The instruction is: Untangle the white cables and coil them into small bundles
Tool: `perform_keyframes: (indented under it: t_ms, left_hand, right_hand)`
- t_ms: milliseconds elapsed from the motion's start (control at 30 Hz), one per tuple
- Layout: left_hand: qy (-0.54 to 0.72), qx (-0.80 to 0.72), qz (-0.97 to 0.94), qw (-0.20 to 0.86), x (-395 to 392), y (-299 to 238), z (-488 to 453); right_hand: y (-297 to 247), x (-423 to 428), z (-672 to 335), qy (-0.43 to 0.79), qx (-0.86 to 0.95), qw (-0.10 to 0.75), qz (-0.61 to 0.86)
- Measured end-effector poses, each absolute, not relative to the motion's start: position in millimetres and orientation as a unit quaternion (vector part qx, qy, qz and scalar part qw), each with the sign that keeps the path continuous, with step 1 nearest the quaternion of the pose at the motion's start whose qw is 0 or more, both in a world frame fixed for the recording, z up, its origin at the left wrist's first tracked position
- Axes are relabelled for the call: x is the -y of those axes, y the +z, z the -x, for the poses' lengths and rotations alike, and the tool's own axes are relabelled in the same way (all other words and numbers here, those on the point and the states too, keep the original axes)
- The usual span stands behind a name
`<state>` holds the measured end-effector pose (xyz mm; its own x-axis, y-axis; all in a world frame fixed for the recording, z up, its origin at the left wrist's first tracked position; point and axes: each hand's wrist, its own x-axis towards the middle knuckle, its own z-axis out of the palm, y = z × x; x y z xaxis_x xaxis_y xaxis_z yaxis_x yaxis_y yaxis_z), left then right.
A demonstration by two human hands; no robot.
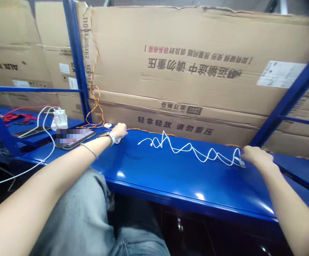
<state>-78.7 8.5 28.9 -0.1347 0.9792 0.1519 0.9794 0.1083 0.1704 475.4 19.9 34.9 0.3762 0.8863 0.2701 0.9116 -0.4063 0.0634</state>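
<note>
A white charging cable lies in loose zigzags across the blue shelf, with small plugs at its left end and a metal-tipped connector at its right. My right hand is closed at the right end, its fingertips on the cable beside the connector. Far to the left, my left hand is closed near the back of the shelf. A white coiled piece shows just under that hand; what its fingers hold is hidden. Two thin black ties lie in front of it.
A phone and a white plug adapter with cables sit left. Twisted red-yellow wire runs down and along the back. Large cardboard stands behind, between blue posts. Red straps lie far left.
</note>
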Motion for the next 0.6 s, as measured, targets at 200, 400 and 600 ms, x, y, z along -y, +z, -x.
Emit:
perform_keyframes:
  t_ms: [200, 400, 600]
  left_hand:
    - [-0.052, 0.757, 0.651, 0.015, 2.2, 18.7, 98.8]
    - [-0.078, 0.737, 0.671, 0.016, 2.5, 18.3, 81.1]
    - [-0.299, 0.668, 0.670, -0.128, 11.2, 28.8, 28.8]
  right_hand:
    - [68.6, -0.6, -380.6, -0.156, 0.601, 0.090, 0.779]
    - [73.8, 14.4, -267.4, -0.135, 0.716, 0.215, 0.650]
    - [48.6, 4.0, -193.8, 0.166, 0.796, 0.332, 0.479]
